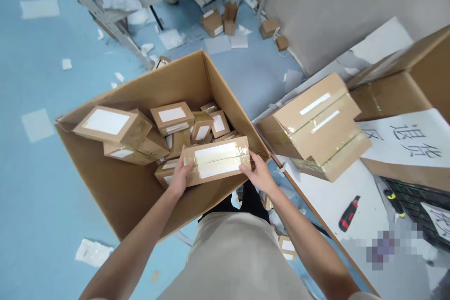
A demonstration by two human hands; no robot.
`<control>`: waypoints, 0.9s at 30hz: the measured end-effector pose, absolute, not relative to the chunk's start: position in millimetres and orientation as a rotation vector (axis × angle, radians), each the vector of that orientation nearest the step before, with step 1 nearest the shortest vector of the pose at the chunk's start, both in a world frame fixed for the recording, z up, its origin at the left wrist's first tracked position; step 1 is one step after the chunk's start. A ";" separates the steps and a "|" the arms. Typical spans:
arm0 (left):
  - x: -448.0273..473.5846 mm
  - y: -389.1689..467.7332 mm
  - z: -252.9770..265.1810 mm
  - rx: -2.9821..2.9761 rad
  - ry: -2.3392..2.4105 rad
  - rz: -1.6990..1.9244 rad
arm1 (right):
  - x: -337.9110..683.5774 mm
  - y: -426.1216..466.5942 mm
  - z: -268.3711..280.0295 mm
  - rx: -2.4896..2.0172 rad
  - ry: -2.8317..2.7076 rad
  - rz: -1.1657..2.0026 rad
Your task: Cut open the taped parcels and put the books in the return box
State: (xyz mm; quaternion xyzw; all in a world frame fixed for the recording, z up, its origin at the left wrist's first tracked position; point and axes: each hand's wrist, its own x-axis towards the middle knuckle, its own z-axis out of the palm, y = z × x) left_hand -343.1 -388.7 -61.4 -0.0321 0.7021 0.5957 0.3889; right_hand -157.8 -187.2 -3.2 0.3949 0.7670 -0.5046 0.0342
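Between my two hands is a long cardboard box [218, 160] with white labels and shiny tape along its top. My left hand [178, 176] grips its left end, thumb on top. My right hand [259, 172] clasps the right end, near the wall of a big open carton [140, 211]. The held box is over the near side of that carton. Inside the carton lie several smaller taped boxes, among them a labelled box [172, 118] in the middle and a larger one [112, 126] at the left. Whether the held box touches those beneath it, I cannot tell.
On the white table [355, 183] at right sit two stacked boxes [312, 122], a red-black box cutter [349, 214], a yellow-black cutter [394, 202] and a keyboard [418, 201]. A metal shelf [101, 14] stands behind. Paper scraps and small boxes [213, 22] litter the blue floor.
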 end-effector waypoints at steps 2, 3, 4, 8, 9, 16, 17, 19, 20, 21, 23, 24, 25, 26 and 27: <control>-354.4 -392.7 -13.3 0.023 1.692 1.465 | -133.5 -201.2 41.2 1.288 2.381 -1.694; -356.0 -392.8 10.1 0.083 1.663 1.422 | -118.8 -208.2 61.7 1.321 2.392 -1.761; -354.5 -390.9 31.8 0.156 1.638 1.391 | -102.6 -215.3 80.1 1.356 2.410 -1.815; -316.0 -360.2 91.0 0.456 1.470 1.274 | -25.8 -242.7 125.0 1.654 2.512 -1.869; -299.1 -348.2 98.1 0.534 1.427 1.249 | -4.5 -248.8 129.1 1.770 2.526 -1.849; -151.8 -256.4 89.6 1.059 1.074 0.951 | 148.1 -276.2 106.1 2.698 2.384 -1.378; -130.8 -242.1 82.3 1.116 1.048 0.900 | 166.5 -276.4 96.8 2.794 2.335 -1.310; -90.3 -211.4 63.8 1.226 1.077 0.816 | 197.9 -271.3 74.7 2.939 2.257 -1.221; -71.3 -195.1 53.2 1.279 1.127 0.780 | 210.9 -265.7 62.4 2.983 2.232 -1.210; -53.7 -178.4 42.2 1.307 1.193 0.755 | 222.1 -258.1 49.7 3.008 2.213 -1.222; -23.5 -145.8 21.0 1.317 1.316 0.704 | 239.8 -237.6 25.0 3.024 2.166 -1.287; -11.4 -130.6 11.6 1.308 1.362 0.686 | 246.7 -225.5 13.9 3.022 2.139 -1.326; -1.3 -116.6 3.6 1.297 1.402 0.684 | 252.6 -212.8 3.9 3.012 2.117 -1.363; 7.1 -104.1 -2.9 1.287 1.434 0.693 | 257.8 -199.8 -4.8 2.998 2.102 -1.392; 13.9 -93.3 -8.1 1.277 1.456 0.713 | 262.5 -187.2 -12.0 2.982 2.095 -1.411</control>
